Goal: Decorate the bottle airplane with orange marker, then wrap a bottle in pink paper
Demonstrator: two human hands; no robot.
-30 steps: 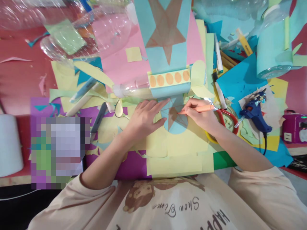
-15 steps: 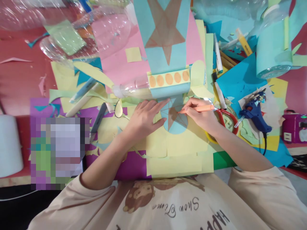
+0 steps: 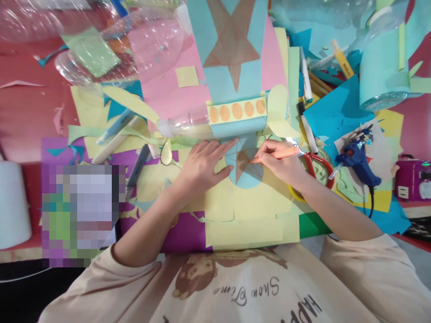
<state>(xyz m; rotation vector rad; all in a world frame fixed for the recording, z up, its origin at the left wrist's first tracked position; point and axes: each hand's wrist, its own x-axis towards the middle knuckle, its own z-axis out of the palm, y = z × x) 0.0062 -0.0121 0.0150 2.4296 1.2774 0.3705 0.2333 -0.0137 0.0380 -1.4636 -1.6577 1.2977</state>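
Note:
My right hand (image 3: 278, 160) grips an orange marker (image 3: 284, 153), its tip on a light blue rounded paper (image 3: 251, 180). That paper carries a drawn star (image 3: 241, 162), partly coloured brown-orange. My left hand (image 3: 208, 163) lies flat with fingers spread, thumb and index finger at the paper's left edge. Just beyond lies a clear plastic bottle (image 3: 191, 121) wrapped in light blue paper, with a strip of orange dots (image 3: 237, 110) on it. Farther back is a blue sheet (image 3: 198, 27) with a large brown star (image 3: 232, 45).
Red-and-yellow scissors (image 3: 328, 172) lie beside my right wrist, then a blue glue gun (image 3: 362, 163) with a cord. At the back right stands a bottle with light blue paper (image 3: 384, 67). Several markers (image 3: 136, 170) and paper scraps are scattered around; clear plastic bottles (image 3: 155, 49) lie back left.
The marker's tip has shifted very slightly down on the star, and my right hand tilted a little with it. My left hand stays in place.

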